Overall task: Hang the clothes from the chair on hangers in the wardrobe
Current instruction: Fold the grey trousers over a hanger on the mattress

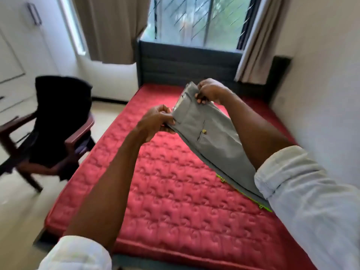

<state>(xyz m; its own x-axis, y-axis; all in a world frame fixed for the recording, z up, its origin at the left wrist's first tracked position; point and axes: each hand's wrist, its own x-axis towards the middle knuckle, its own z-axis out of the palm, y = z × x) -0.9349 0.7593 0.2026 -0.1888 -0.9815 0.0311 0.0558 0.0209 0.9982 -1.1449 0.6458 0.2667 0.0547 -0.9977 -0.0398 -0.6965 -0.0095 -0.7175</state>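
Between both hands: grey trousers (204, 131), waistband up. L hand (155, 121) and R hand (209, 90) each pinch it, fingers curled. Green hanger (243, 191) lies below R forearm on red mattress (165, 191); chair (58, 133) w/ dark clothes (60, 106) left of L hand.

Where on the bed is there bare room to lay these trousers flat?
The red mattress is bare from its left edge to the green hanger, and toward the headboard. The right side is crowded: the grey trousers, gripped by left hand and right hand, drape there.

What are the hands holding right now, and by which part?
Both hands, left and right, grip the grey trousers by the waistband end, one at each corner.
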